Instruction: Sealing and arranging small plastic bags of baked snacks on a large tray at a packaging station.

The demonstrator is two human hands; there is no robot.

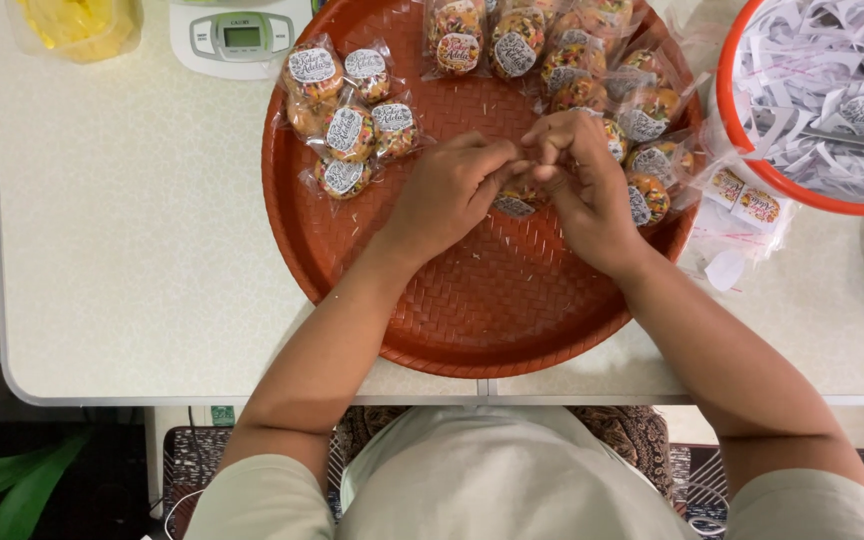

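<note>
Your pale speckled bench (132,260) carries everything, and the round, reddish-brown woven plastic tray (472,310) sits at its middle, right in front of you; take the tray as the landmark. Off its upper right edge stands an orange-rimmed round tub (742,150) heaped with white paper strips and spare round labels. Beyond the tray's upper left rim lies a white digital kitchen scale (237,38), and farther left of that a clear container of yellow contents (80,25) (cut off by the frame's edge).

On the tray, along its far right rim, a crowded arc of clear-wrapped sprinkled cookies with round white labels (552,50) lies piled. At the tray's upper left sits a smaller cluster of the same wrapped cookies (347,125), well apart from the arc. Just off the tray's right edge, loose clear wrappers and two small wrapped pieces (742,205) rest on the bench.

Your left hand (447,190) and right hand (587,185) meet above the tray's middle, fingers curled in and fingertips pinched together. Between them you hold one small wrapped cookie packet (517,200), its labelled end peeking out below your fingers; both hands are closed on it, just beside the near end of the arc.
</note>
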